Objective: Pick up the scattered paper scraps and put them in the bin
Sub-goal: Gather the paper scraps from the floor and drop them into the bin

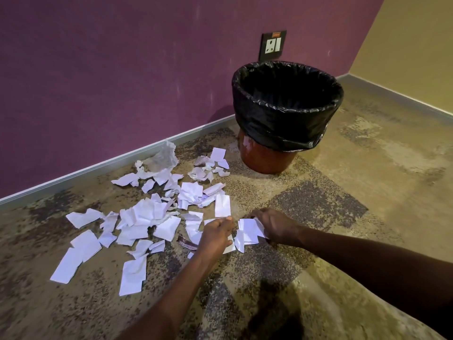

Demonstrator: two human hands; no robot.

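Several torn white paper scraps (147, 217) lie scattered over the patterned carpet left of centre. The bin (267, 160), brown with a black liner (286, 128) folded over its rim, stands by the purple wall beyond the scraps, its mouth open. My left hand (215, 235) is down at the near right edge of the pile, fingers curled and pinching a white scrap (221, 204). My right hand (274, 225) is just to its right, fingers curled round a bunch of white scraps (248, 231) on the floor.
A crumpled clear plastic piece (163, 157) lies against the skirting board. A small dark wrapper (186, 242) sits among the scraps near my left hand. A wall socket (272, 45) is above the bin. The yellow wall (411, 50) meets the purple one at the right.
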